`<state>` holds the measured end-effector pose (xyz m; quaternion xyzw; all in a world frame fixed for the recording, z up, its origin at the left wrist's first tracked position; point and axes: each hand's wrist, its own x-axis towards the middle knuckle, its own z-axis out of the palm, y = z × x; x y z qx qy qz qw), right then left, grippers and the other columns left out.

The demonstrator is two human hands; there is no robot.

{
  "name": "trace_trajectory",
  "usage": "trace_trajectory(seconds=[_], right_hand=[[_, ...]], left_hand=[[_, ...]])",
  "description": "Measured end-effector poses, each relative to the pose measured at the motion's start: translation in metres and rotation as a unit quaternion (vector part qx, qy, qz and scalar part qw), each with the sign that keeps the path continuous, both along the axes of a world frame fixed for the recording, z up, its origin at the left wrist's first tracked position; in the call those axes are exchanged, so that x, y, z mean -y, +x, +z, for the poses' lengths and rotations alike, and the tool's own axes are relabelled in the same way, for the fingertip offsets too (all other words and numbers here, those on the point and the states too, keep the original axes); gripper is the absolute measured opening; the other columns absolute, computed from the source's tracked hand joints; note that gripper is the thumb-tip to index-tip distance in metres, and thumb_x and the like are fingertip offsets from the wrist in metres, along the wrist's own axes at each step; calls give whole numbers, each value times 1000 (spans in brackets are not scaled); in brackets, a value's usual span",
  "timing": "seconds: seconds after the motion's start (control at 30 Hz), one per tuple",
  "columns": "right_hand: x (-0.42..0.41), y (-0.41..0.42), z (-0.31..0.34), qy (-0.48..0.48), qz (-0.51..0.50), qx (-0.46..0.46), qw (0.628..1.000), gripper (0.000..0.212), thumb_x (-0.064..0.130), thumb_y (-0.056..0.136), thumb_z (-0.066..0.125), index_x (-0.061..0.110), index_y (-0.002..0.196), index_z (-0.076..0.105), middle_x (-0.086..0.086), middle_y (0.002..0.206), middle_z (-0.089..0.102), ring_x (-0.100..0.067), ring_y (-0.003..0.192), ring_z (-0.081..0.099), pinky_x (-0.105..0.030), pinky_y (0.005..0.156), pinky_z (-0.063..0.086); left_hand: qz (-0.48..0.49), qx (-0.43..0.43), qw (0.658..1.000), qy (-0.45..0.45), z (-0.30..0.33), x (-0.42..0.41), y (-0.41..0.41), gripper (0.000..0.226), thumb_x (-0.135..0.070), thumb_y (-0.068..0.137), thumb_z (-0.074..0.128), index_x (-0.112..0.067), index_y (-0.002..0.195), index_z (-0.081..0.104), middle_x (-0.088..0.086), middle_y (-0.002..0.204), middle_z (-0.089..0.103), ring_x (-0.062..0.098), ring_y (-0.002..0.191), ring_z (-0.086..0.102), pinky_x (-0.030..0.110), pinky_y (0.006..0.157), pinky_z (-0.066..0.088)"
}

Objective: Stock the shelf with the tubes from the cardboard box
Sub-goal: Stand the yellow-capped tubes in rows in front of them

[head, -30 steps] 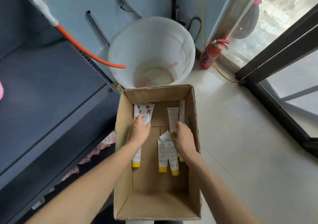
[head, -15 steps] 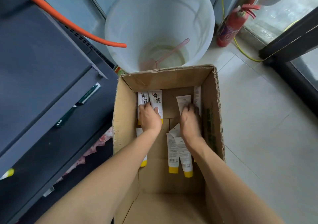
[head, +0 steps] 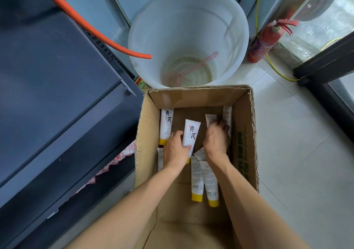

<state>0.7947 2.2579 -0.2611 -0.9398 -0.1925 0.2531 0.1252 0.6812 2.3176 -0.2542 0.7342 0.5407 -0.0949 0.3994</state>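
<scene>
An open cardboard box [head: 246,134] stands on the floor with several white tubes with yellow caps lying inside. My left hand [head: 175,151] is shut on one tube [head: 190,134], lifted and tilted off the box floor. My right hand [head: 216,138] is curled over another tube [head: 210,119] near the box's far right; whether it grips it is unclear. One tube [head: 166,125] lies at the far left, two tubes [head: 205,179] lie side by side under my right wrist. The dark shelf unit [head: 57,99] stands to the left.
A large white bucket [head: 188,32] with a pink ladle [head: 188,70] stands just behind the box. An orange hose [head: 92,28] hangs over the shelf unit toward it. A red fire extinguisher [head: 265,40] and a yellow cable are at the right, by a glass door. Pale tiled floor lies right of the box.
My left hand has picked one tube up from the far-left pair and shifted it toward the box's middle. My right hand stays on the tubes at the far right. The camera leaned closer.
</scene>
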Motion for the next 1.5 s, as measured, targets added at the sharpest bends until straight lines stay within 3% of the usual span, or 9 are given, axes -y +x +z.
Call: trace_trajectory(seconds=[0.1, 0.27, 0.47, 0.6, 0.8, 0.97, 1.2, 1.37, 1.5], right_hand=[[4, 0, 9, 46, -77, -104, 990, 17, -4, 85, 55, 3, 99, 61, -16, 99, 66, -34, 93, 65, -31, 64, 44], [22, -15, 56, 178, -146, -160, 960, 33, -5, 85, 58, 21, 102, 66, 15, 85, 64, -13, 85, 65, -36, 76, 59], [35, -28, 142, 296, -123, -187, 929, 12, 15, 90, 71, 24, 98, 68, 8, 98, 73, -12, 91, 69, -31, 76, 60], [34, -37, 221, 358, -53, -210, 908, 18, 12, 91, 69, 30, 91, 68, 12, 91, 74, -8, 85, 71, -22, 70, 58], [28, -52, 336, 403, 70, -248, 878, 16, 10, 89, 71, 21, 100, 72, 0, 98, 76, -15, 91, 73, -30, 79, 60], [17, -75, 417, 406, 177, -227, 867, 17, 1, 80, 77, 12, 92, 71, -1, 86, 77, -7, 80, 71, -15, 74, 55], [-19, -131, 490, 397, 299, -147, 855, 42, -1, 72, 83, 34, 92, 73, 20, 74, 74, 6, 72, 67, 4, 67, 40], [-48, -181, 528, 399, 363, -151, 828, 56, 9, 77, 81, 58, 97, 65, 18, 91, 76, 4, 85, 70, -6, 74, 48], [-73, -234, 559, 432, 396, -156, 795, 53, 6, 79, 78, 54, 98, 66, 19, 92, 76, 6, 88, 69, -4, 74, 47]], left_hand=[[37, 48, 997, -38, 21, 9, -28, 38, -17, 84, 75, -27, 114, 54, -5, 118, 66, 17, 107, 64, 28, 80, 52], [74, 109, 988, -87, 69, 17, -64, 51, -15, 89, 71, -35, 129, 47, -6, 126, 65, 15, 108, 65, 40, 87, 60], [121, 185, 972, -75, 155, 21, -93, 51, -21, 89, 70, -61, 109, 46, -19, 117, 67, -4, 101, 65, 13, 72, 55], [151, 227, 958, -83, 218, 30, -115, 57, -29, 86, 71, -71, 112, 44, -22, 116, 68, -1, 106, 66, 24, 83, 59], [174, 296, 939, -38, 311, 34, -154, 54, -33, 71, 73, -52, 118, 54, -20, 113, 72, 4, 103, 69, 25, 90, 54], [217, 343, 913, 38, 382, 22, -193, 54, -6, 76, 79, -43, 112, 61, -22, 103, 75, 5, 94, 72, 20, 82, 55], [251, 389, 876, 136, 468, 0, -266, 51, -21, 74, 77, -51, 110, 59, -21, 103, 75, 1, 91, 73, 13, 80, 52], [273, 397, 854, 197, 499, -8, -331, 59, -19, 74, 78, -58, 113, 55, -21, 107, 74, 4, 94, 72, 21, 83, 56], [283, 396, 843, 228, 521, -15, -382, 51, -24, 76, 75, -50, 116, 57, -19, 107, 74, 6, 93, 73, 22, 83, 56]])
